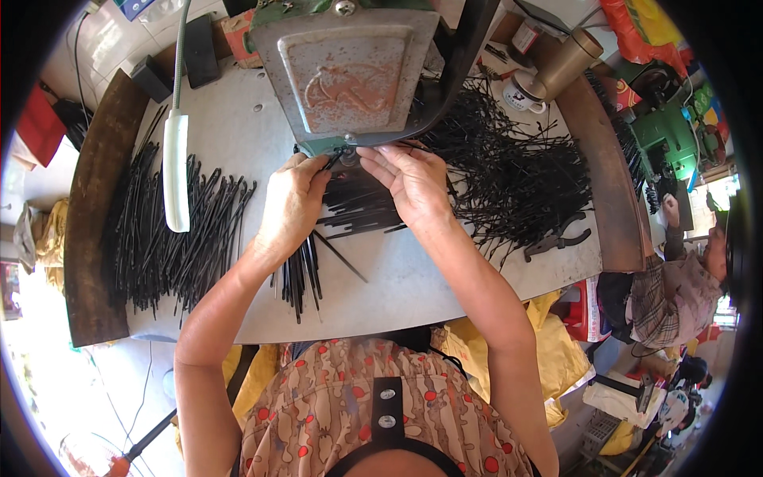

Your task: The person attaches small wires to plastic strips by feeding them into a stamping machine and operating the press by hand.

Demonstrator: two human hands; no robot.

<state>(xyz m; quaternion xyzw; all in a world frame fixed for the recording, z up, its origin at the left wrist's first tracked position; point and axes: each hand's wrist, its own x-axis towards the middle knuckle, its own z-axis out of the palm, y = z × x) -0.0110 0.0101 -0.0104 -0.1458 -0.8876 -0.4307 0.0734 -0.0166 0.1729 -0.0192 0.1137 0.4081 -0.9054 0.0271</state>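
Under the head of a green and grey press machine (346,79), my two hands work close together. My left hand (292,195) is closed, its thumb and fingers pinching a thin black rod (329,162) at the machine's lower front. Just to its right, my right hand (415,181) pinches another dark rod beside the machine; its lower fingers are loosely bent, and most of that rod is hidden. Below and between the hands lie more black rods (362,205) in a flat layer. A smaller bunch of rods (298,278) rests under my left wrist.
Long black rods (179,234) lie in rows on the left of the metal table (381,294). A tangled rod pile (517,167) fills the right, with pliers (556,241), a mug (524,91) and a tumbler (568,62). A white lamp (176,171) hangs left. Another person (683,294) sits at right.
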